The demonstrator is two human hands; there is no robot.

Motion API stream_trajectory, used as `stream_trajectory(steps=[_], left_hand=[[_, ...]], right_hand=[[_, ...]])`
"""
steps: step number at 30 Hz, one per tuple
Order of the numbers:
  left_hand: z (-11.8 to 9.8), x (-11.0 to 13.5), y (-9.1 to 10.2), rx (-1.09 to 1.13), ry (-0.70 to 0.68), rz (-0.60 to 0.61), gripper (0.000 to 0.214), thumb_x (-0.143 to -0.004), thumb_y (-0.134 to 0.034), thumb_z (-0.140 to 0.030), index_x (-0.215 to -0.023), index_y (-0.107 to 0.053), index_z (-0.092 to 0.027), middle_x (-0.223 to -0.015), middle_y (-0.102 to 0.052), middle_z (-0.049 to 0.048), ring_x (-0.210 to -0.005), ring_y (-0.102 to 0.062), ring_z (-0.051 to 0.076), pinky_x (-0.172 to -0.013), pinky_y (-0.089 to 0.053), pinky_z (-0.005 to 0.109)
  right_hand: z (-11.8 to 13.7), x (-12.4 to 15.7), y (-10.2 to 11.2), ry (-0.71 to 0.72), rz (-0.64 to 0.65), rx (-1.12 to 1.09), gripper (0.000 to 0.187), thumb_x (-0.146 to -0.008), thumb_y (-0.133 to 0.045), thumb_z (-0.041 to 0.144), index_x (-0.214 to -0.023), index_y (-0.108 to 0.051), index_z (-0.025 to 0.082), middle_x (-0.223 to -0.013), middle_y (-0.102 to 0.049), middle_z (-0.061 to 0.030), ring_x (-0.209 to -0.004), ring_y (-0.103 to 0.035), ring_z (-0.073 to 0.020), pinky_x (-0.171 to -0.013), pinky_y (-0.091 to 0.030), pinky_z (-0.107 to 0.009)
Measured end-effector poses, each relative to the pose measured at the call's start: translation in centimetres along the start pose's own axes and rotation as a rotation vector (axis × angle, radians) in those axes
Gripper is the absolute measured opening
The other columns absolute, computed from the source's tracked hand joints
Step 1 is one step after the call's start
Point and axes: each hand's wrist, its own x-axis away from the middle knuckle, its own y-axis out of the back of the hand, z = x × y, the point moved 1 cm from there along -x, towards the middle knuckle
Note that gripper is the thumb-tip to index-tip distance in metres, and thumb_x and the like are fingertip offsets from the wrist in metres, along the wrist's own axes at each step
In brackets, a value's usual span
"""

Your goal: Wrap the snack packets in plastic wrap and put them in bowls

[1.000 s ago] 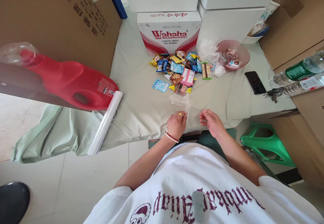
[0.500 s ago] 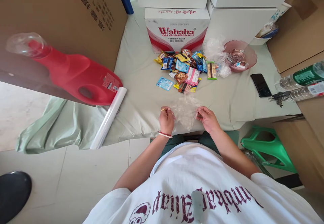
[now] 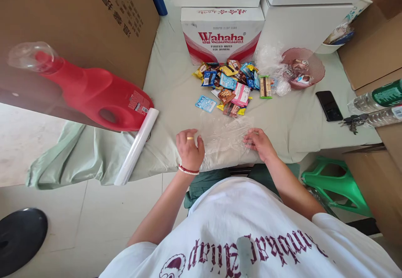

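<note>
A thin, creased sheet of clear plastic film (image 3: pixel 223 137) lies spread on the cloth-covered table between my hands. My left hand (image 3: pixel 190 148), with a ring and a bracelet, is at the film's left side, its thumb apart from the fingers. At the right edge, my right hand (image 3: pixel 259 144) has its fingertips closed on the film. Just beyond the film is a pile of small wrapped snacks (image 3: pixel 228 82) in several colours. A light blue packet (image 3: pixel 205 103) lies at the pile's near left.
A white roll (image 3: pixel 136 147) lies by a red jug (image 3: pixel 103 98) on the left. Behind the snacks stands a Wahaba-style white-and-red carton (image 3: pixel 221 35). To the right are a pink glass bowl (image 3: pixel 318 70), a phone (image 3: pixel 329 106), keys (image 3: pixel 354 122) and plastic bottles (image 3: pixel 385 95).
My left hand has moved left and its fingers have loosened. The film, bunched up before, is now spread wider and flatter. My right hand has shifted only slightly.
</note>
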Motion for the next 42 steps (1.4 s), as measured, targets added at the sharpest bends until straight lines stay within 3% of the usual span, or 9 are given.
stream_trajectory(steps=[3, 6, 14, 17, 21, 28, 33, 37, 42], left_hand=[[-1.1, -0.9, -1.2, -0.005, -0.26, 0.279, 0.026, -0.101, -0.05, -0.031, -0.115, -0.071, -0.023, -0.121, -0.073, 0.0119, -0.134, -0.057, 0.031, -0.117, -0.037, 0.051], [-0.2, -1.7, -3.4, -0.027, -0.246, 0.486, 0.039, -0.103, -0.046, -0.036, -0.131, -0.068, -0.023, -0.144, -0.067, 0.0132, -0.147, -0.048, 0.032, -0.123, -0.03, 0.056], [2.6, -0.2, -4.6, -0.067, -0.314, 0.573, 0.058, -0.104, -0.041, -0.043, -0.16, -0.045, -0.026, -0.17, -0.038, 0.0131, -0.159, -0.033, 0.032, -0.13, -0.005, 0.062], [2.5, 0.0, -4.4, -0.059, -0.338, 0.578, 0.065, -0.102, -0.047, -0.049, -0.162, -0.041, -0.025, -0.172, -0.034, 0.0153, -0.159, -0.032, 0.034, -0.13, -0.002, 0.064], [3.1, -0.3, -4.1, -0.116, -0.398, 0.619, 0.074, -0.102, -0.046, -0.053, -0.167, -0.03, -0.022, -0.172, -0.031, 0.0175, -0.16, -0.03, 0.036, -0.13, 0.0, 0.065], [5.3, -0.9, -2.8, -0.165, -0.57, 0.795, 0.091, -0.099, -0.042, -0.069, -0.17, -0.016, -0.019, -0.173, -0.027, 0.0185, -0.161, -0.028, 0.036, -0.13, 0.003, 0.065], [5.3, -2.1, -1.1, -0.082, -0.586, 0.735, 0.07, -0.101, -0.045, -0.057, -0.162, -0.041, -0.021, -0.168, -0.041, 0.0143, -0.161, -0.029, 0.034, -0.132, -0.005, 0.062], [3.3, -2.5, -0.9, -0.095, -0.502, 0.534, 0.046, -0.106, -0.035, -0.034, -0.138, -0.066, -0.024, -0.151, -0.063, 0.0088, -0.157, -0.038, 0.026, -0.132, -0.015, 0.057], [2.3, -1.9, -3.5, -0.236, -0.425, 0.564, 0.057, -0.107, -0.032, -0.04, -0.159, -0.046, -0.02, -0.168, -0.041, 0.0137, -0.159, -0.033, 0.03, -0.131, -0.011, 0.061]], right_hand=[[0.0, -0.2, -0.3, 0.066, 0.078, 0.083, 0.054, -0.067, -0.087, 0.046, -0.108, -0.057, 0.027, -0.079, -0.069, 0.0004, -0.07, -0.068, -0.019, -0.058, -0.056, -0.031], [0.3, 0.1, 0.2, 0.035, 0.111, 0.062, 0.043, -0.066, -0.085, 0.047, -0.095, -0.063, 0.023, -0.074, -0.066, 0.0012, -0.058, -0.06, -0.0142, -0.049, -0.047, -0.027], [1.0, 2.6, 3.2, -0.153, 0.032, -0.014, 0.061, -0.062, -0.088, 0.065, -0.097, -0.067, 0.019, -0.072, -0.071, -0.002, -0.041, -0.032, -0.0035, -0.038, -0.016, -0.02], [0.8, 3.7, 2.8, -0.199, 0.117, 0.012, 0.07, -0.062, -0.09, 0.062, -0.113, -0.066, 0.021, -0.087, -0.077, -0.0048, -0.043, -0.032, -0.0031, -0.041, -0.016, -0.019], [0.2, 5.2, 3.3, -0.221, 0.269, 0.166, 0.061, -0.06, -0.092, 0.055, -0.103, -0.069, 0.018, -0.068, -0.07, 0.0001, -0.045, -0.03, -0.0042, -0.043, -0.016, -0.02], [-0.4, 7.8, 8.0, -0.35, 0.424, 0.443, 0.057, -0.071, -0.081, 0.068, -0.093, -0.067, 0.017, -0.075, -0.072, -0.0029, -0.047, -0.033, -0.0048, -0.044, -0.022, -0.021], [2.1, 5.0, 9.9, -0.124, 0.118, 0.447, 0.064, -0.078, -0.069, 0.08, -0.097, -0.071, 0.019, -0.1, -0.074, -0.0097, -0.075, -0.061, -0.0149, -0.059, -0.049, -0.024], [3.5, 0.8, 7.0, -0.113, -0.064, 0.296, 0.059, -0.086, -0.065, 0.075, -0.113, -0.066, 0.022, -0.094, -0.073, -0.009, -0.082, -0.067, -0.0187, -0.063, -0.056, -0.028], [4.0, -2.6, 0.7, 0.03, 0.031, 0.104, 0.054, -0.071, -0.084, 0.044, -0.114, -0.059, 0.021, -0.073, -0.066, 0.0017, -0.058, -0.057, -0.0134, -0.052, -0.045, -0.025]])
